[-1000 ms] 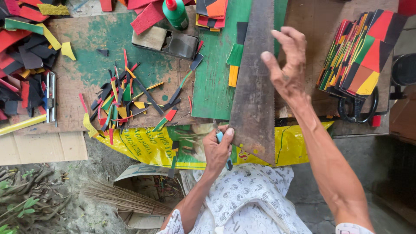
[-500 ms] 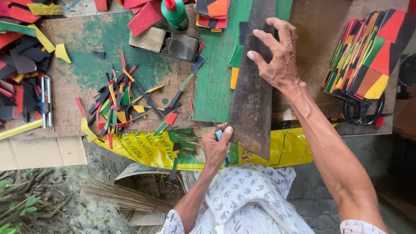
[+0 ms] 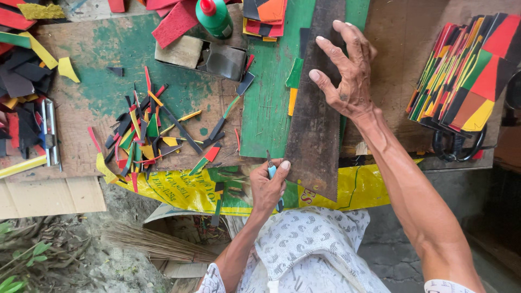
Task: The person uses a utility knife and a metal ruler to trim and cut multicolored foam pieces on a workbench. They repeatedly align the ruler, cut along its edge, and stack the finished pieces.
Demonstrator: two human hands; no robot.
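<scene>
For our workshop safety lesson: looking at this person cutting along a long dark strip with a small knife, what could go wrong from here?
1. The left hand grips a small blue knife beside the dark strip; a slip could cut its thumb.
2. The right hand alone presses the strip down; it might shift and spoil the cut.
3. The strip overhangs the bench edge above the lap, so the blade could run off toward the body.

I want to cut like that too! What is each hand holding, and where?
The left hand holds a small blue-handled cutter by its handle. The right hand presses flat on the long dark board, holding nothing.
</scene>
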